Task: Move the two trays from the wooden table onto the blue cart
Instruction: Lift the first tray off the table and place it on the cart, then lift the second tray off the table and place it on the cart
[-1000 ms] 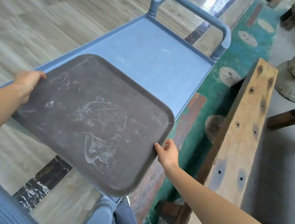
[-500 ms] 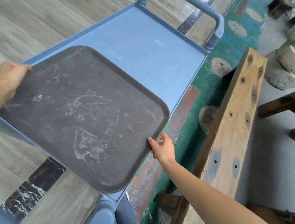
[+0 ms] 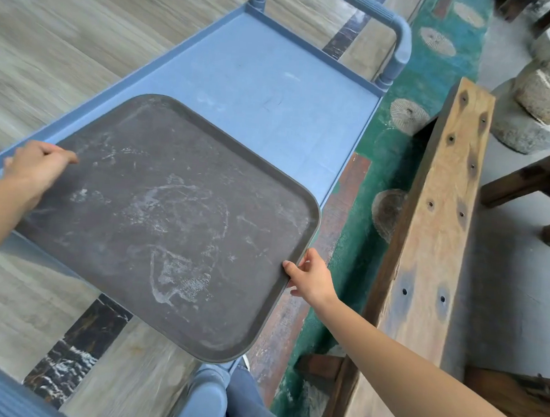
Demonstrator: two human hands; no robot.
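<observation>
A large dark brown tray (image 3: pixel 167 219), scuffed with white marks, is held over the near half of the blue cart (image 3: pixel 276 86). My left hand (image 3: pixel 36 170) grips its left edge with the thumb on top. At the tray's right edge, my right hand (image 3: pixel 311 277) holds the rim. The tray's near corner sticks out past the cart's near end. I cannot tell whether the tray rests on the cart's top or hangs just above it. Only this one tray is in view.
The cart's far handle (image 3: pixel 396 30) rises at the top. A long wooden bench (image 3: pixel 437 221) runs along the right, with stone millstones (image 3: pixel 539 91) behind it. A green floor strip (image 3: pixel 392 158) lies between the cart and the bench. My leg (image 3: pixel 251 404) is below the tray.
The tray has shifted slightly forward over the cart, with both hands still on its edges. The view has tipped a little, so the cart's far handle sits higher in the frame.
</observation>
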